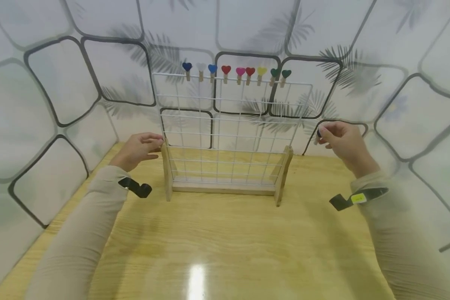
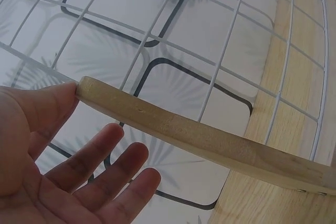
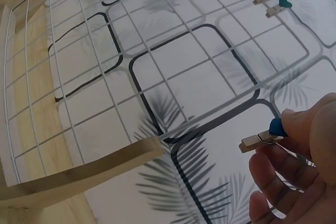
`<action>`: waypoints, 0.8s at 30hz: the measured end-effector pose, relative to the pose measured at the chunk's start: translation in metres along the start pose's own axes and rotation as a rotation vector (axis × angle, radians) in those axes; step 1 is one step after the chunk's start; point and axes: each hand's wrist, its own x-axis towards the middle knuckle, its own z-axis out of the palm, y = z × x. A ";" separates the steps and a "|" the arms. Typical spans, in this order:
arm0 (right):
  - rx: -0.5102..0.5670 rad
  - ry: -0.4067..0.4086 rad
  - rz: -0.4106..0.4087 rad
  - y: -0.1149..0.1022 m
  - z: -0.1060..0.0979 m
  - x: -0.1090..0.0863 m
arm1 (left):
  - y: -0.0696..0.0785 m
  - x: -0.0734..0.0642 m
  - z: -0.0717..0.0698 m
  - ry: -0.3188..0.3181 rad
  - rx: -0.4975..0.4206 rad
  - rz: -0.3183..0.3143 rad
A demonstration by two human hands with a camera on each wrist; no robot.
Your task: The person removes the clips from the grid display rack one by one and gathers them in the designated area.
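Note:
A white wire grid rack (image 1: 230,121) stands upright on wooden feet. My left hand (image 1: 136,150) is at its left side; in the left wrist view the thumb and index finger pinch at the top end of the wooden side post (image 2: 173,127), beside the wire, while the other fingers stand loose. To the right of the rack, apart from it, my right hand (image 1: 343,143) holds a small wooden clothespin (image 3: 257,141) with a blue heart, pinched by the heart end. Several heart clothespins (image 1: 240,73) in different colours are clipped along the rack's top wire, hearts up.
The rack rests on a light wood-grain table (image 1: 210,233). Close behind and at both sides is a pale wall covering (image 1: 255,29) with dark outlines and leaf prints. Black straps with camera mounts (image 1: 339,202) sit on both wrists.

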 end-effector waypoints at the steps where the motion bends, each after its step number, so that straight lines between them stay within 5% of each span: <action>1: 0.004 -0.006 0.008 0.006 -0.001 -0.003 | -0.001 0.000 0.001 -0.002 -0.001 -0.001; 17: -0.062 -0.158 0.155 0.091 0.009 -0.033 | -0.003 -0.002 0.004 0.017 -0.010 0.013; 24: -0.005 -0.195 0.218 0.118 0.021 -0.044 | -0.004 -0.003 0.005 0.033 -0.008 0.011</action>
